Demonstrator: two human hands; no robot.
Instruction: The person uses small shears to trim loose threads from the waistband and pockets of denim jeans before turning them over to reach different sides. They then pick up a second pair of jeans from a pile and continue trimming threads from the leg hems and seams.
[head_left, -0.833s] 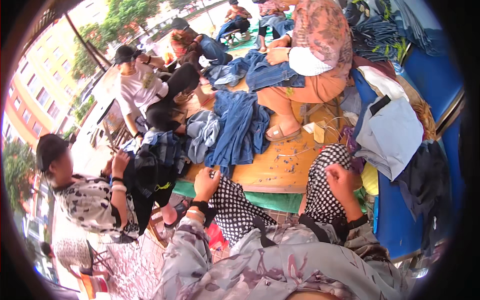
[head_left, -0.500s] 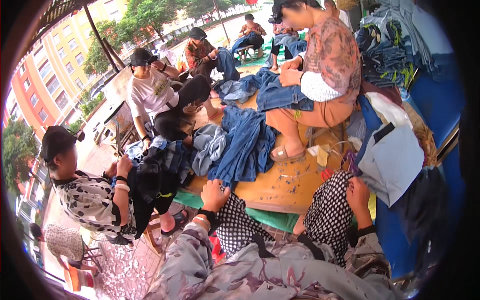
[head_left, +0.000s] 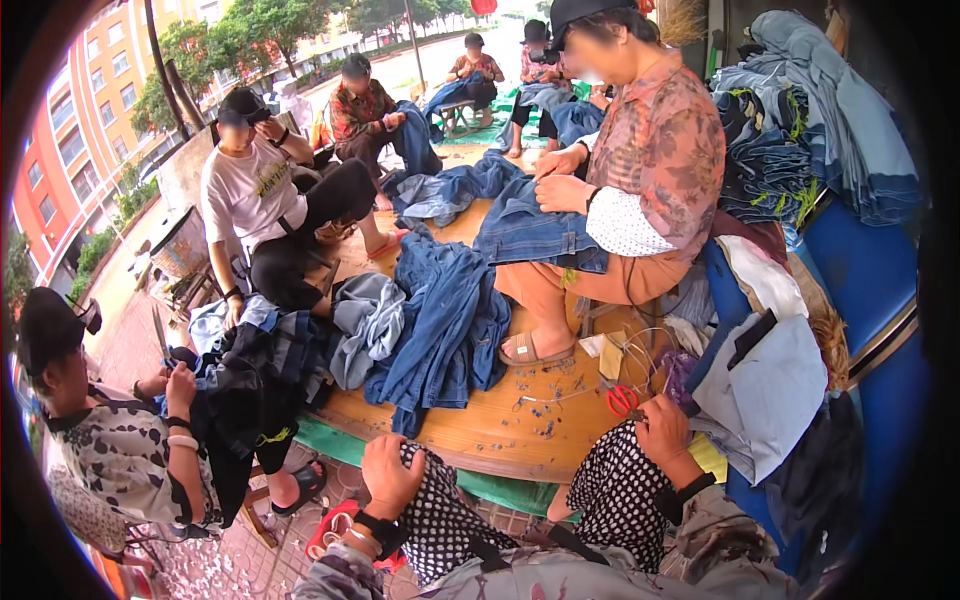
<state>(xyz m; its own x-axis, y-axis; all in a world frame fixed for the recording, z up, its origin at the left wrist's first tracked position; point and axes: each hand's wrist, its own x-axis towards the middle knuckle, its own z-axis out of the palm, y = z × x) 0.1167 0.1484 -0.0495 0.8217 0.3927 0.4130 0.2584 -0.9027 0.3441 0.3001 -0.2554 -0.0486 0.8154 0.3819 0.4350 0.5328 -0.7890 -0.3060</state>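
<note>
My left hand point(head_left: 392, 474) rests on my left knee, fingers bent loosely over the black-and-white dotted trousers point(head_left: 445, 520). On the other knee lies my right hand point(head_left: 664, 428), its fingers draped over the cloth. I see nothing held in either. Just beyond the right hand, red-handled scissors point(head_left: 622, 402) lie at the edge of a round wooden tabletop point(head_left: 480, 430). Dark blue jeans point(head_left: 445, 325) are heaped on the tabletop in front of me, beside a crumpled light blue denim piece point(head_left: 367, 325). Small dark bits are scattered near the scissors.
To my right are a pale blue cloth piece point(head_left: 770, 375) and a blue surface point(head_left: 865, 260), with stacked jeans point(head_left: 765, 160) behind. A person in a floral shirt point(head_left: 650, 140) works denim across from me. Another person's dark garment point(head_left: 235, 385) is at left. Several others sit farther off.
My view has turned, so most of the scene sits farther left in the picture. The scissors show more fully. Both my hands stay on my knees.
</note>
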